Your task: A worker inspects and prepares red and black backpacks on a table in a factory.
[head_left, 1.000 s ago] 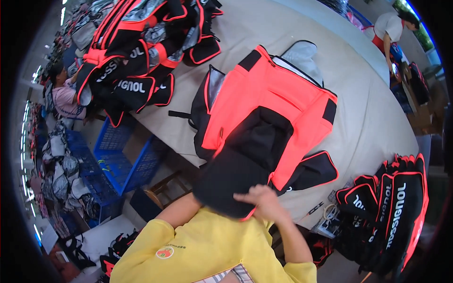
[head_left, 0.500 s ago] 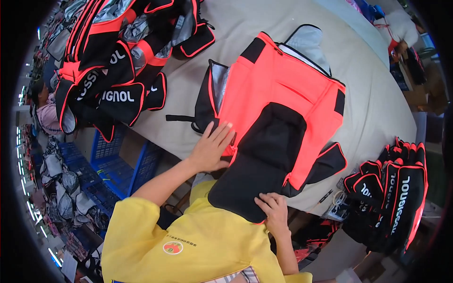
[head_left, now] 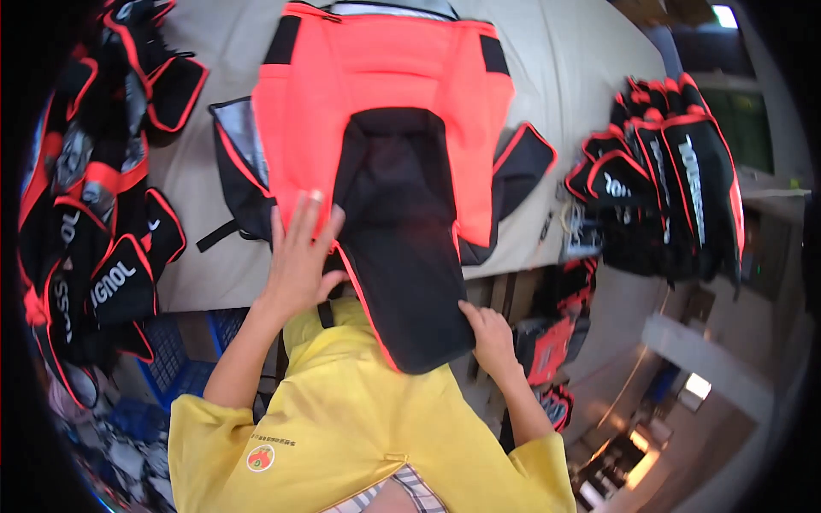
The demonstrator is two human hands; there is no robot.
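A neon-coral and black backpack lies spread on the cream-covered table, its grey-lined side pocket folded out at the left. From its middle a long black fabric flap with coral piping hangs over the near table edge against my yellow shirt. My left hand rests with fingers spread on the lower left of the coral panel, beside the flap. At the flap's right edge, my right hand has its fingers closed on the fabric; the thumb is hidden.
At the left lies a heap of black and coral backpacks. More backpacks stand in a row at the right, with a small bundle of pale cord before them. Blue plastic crates sit below the table at the left.
My view has turned right, so everything shows at a different slant. The flap hangs straighter, and its left piping edge now shows. Both hands keep to about the same spots on the backpack.
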